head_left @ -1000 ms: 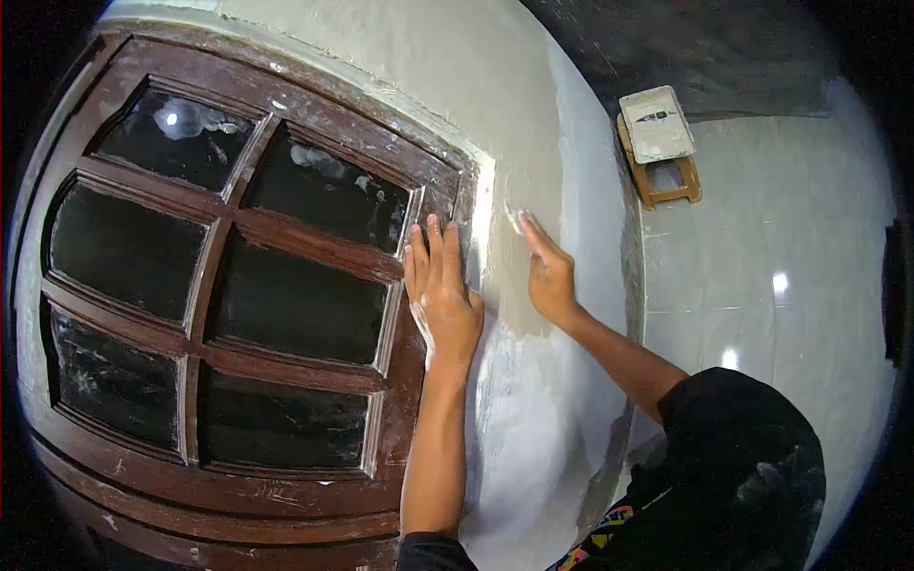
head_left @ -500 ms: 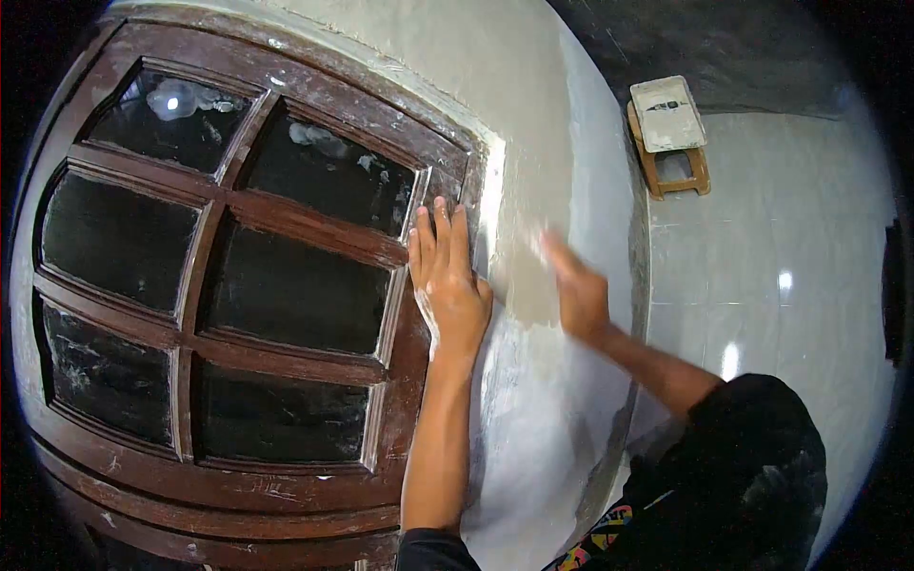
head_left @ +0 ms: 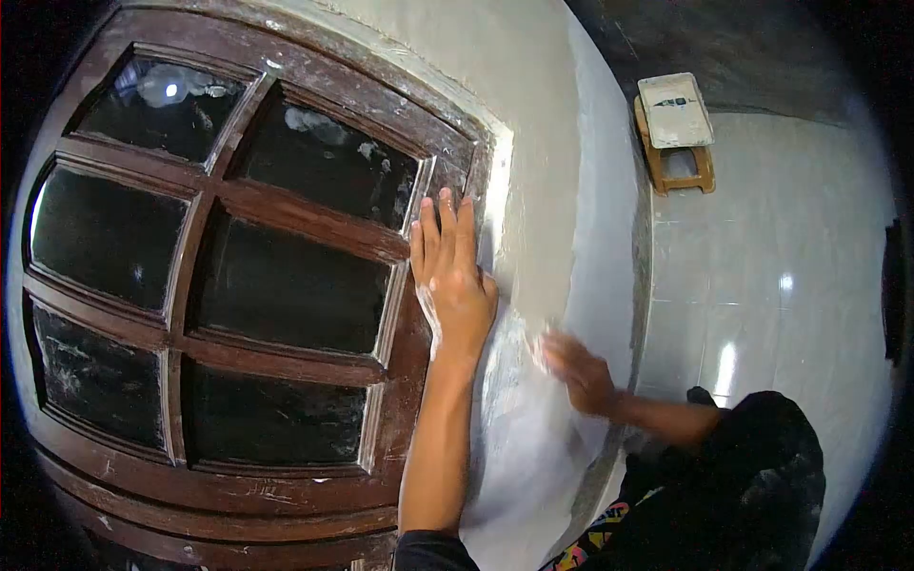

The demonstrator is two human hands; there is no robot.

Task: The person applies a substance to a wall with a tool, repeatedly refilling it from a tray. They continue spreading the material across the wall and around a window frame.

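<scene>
My left hand (head_left: 452, 271) lies flat with its fingers stretched out on the edge of the dark wooden door or window frame (head_left: 314, 224), white residue along its side. To its right, against the wall (head_left: 552, 181), is my right hand (head_left: 578, 369), blurred by motion. Its fingers are bent near a pale smear or object at the fingertips, too blurred to make out. The wall shows a beige-grey coat above and a whiter, smooth surface lower down and to the right.
A brown stool (head_left: 705, 171) stands on the tiled floor (head_left: 762, 247) at the upper right, with a white-smeared tray (head_left: 674, 124) on top that has a small dark mark or item in it. Dark glass panes (head_left: 295, 285) fill the wooden frame.
My right hand has moved down along the wall, and the beige-grey area reaches across where it was. My left hand stays pressed on the frame. The view has shifted slightly.
</scene>
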